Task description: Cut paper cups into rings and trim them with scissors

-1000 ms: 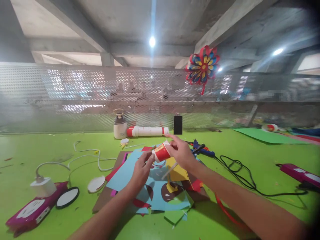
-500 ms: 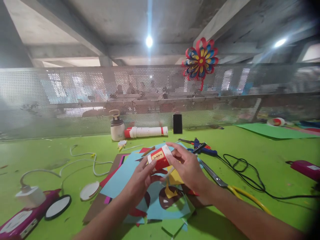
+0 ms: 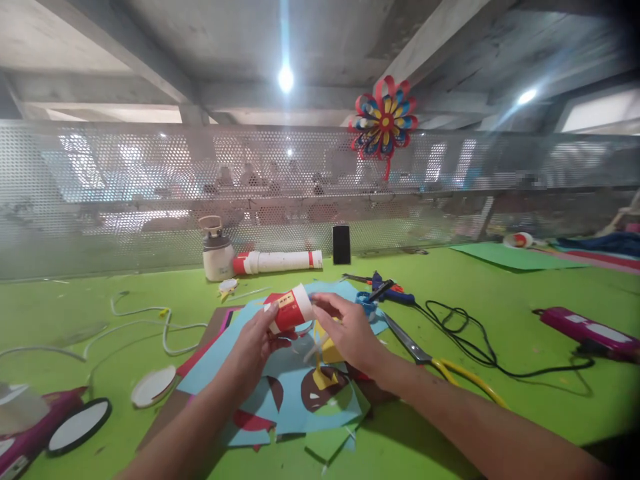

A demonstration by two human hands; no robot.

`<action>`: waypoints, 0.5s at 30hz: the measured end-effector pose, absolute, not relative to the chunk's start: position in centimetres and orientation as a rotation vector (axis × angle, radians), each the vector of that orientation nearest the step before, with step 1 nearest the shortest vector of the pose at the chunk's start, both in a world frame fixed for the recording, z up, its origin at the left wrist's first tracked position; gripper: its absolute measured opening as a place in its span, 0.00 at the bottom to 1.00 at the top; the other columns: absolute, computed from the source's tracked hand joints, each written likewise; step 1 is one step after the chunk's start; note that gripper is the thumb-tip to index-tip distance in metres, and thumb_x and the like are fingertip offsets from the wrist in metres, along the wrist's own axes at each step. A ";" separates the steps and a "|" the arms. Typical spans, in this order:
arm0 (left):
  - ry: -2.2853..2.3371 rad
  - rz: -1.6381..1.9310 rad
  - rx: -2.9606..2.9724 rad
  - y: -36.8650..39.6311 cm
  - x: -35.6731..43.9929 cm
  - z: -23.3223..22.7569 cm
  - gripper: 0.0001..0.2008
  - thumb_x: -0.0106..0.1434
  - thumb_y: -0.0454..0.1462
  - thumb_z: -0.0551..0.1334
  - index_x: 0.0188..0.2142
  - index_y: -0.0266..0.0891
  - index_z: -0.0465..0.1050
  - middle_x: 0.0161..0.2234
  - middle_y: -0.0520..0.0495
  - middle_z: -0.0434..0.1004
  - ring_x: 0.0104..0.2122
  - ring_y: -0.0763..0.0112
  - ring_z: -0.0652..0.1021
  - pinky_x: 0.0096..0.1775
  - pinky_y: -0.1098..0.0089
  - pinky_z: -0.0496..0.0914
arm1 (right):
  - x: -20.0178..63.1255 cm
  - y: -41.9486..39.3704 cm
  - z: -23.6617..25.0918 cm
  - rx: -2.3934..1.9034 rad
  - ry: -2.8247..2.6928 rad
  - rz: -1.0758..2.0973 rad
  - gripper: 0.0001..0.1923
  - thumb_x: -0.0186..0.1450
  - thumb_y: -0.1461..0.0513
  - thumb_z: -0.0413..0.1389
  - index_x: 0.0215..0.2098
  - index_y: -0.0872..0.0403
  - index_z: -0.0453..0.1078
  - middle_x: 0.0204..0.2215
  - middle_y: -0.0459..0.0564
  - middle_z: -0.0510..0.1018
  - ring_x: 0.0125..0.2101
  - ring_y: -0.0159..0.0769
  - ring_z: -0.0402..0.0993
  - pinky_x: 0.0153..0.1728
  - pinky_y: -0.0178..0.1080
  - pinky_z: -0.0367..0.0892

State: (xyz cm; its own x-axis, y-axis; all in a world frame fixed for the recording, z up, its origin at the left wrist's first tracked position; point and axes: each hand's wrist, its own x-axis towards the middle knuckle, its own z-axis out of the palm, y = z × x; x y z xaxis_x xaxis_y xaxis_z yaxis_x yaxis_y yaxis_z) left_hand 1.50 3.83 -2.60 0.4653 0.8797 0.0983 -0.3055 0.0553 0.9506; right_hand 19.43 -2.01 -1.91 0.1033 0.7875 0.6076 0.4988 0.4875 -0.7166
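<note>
A red and white paper cup (image 3: 295,312) lies tilted in my left hand (image 3: 254,333), whose fingers and thumb are closed around its side. The cup's white-edged end faces right. At that end is my right hand (image 3: 345,327), fingers bent together close to the rim; a small bluish bit shows at the fingertips, too blurred to name. Beneath both hands lies a pile of cut paper: light blue sheets (image 3: 210,363), a yellow piece (image 3: 333,350) and a green scrap (image 3: 327,440). A narrow whitish strip (image 3: 313,350) shows below the right fingers.
Yellow-handled scissors (image 3: 450,373) and a blue glue gun (image 3: 400,293) with a black cord lie right, near blue tape (image 3: 367,303). Purple power strips (image 3: 590,330) flank the workspace. Behind stand a flask (image 3: 218,259), a row of stacked cups (image 3: 285,261) and a phone (image 3: 341,245).
The view has swung slightly right, so things sit further left. The cup has turned a little, its white-edged end more open to the right hand, whose fingers have shifted along the rim.
</note>
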 end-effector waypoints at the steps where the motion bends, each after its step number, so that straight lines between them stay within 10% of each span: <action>1: 0.611 0.986 1.187 3.9 1.5 -2.6 0.27 0.62 0.52 0.64 0.49 0.31 0.73 0.38 0.39 0.82 0.34 0.59 0.80 0.37 0.62 0.73 | 19.4 -1.9 -1.8 -1.180 -1.560 0.280 0.13 0.72 0.56 0.57 0.50 0.55 0.72 0.47 0.52 0.78 0.43 0.39 0.78 0.45 0.48 0.75; 15: 0.446 0.967 1.125 4.5 1.2 -2.7 0.22 0.60 0.43 0.70 0.50 0.33 0.74 0.47 0.36 0.81 0.43 0.57 0.81 0.45 0.59 0.76 | 29.2 -12.9 0.6 -2.165 -1.943 0.119 0.12 0.70 0.57 0.59 0.50 0.54 0.73 0.51 0.53 0.76 0.49 0.43 0.75 0.51 0.53 0.71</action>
State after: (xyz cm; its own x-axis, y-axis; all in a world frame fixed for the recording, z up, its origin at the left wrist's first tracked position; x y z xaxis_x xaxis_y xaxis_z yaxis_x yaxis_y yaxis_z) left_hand 1.18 4.54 -2.67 0.5378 0.8286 0.1554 -0.4191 0.1029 0.9021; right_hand 29.25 -12.92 0.60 0.1174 0.9888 0.0923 0.9702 -0.0943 -0.2234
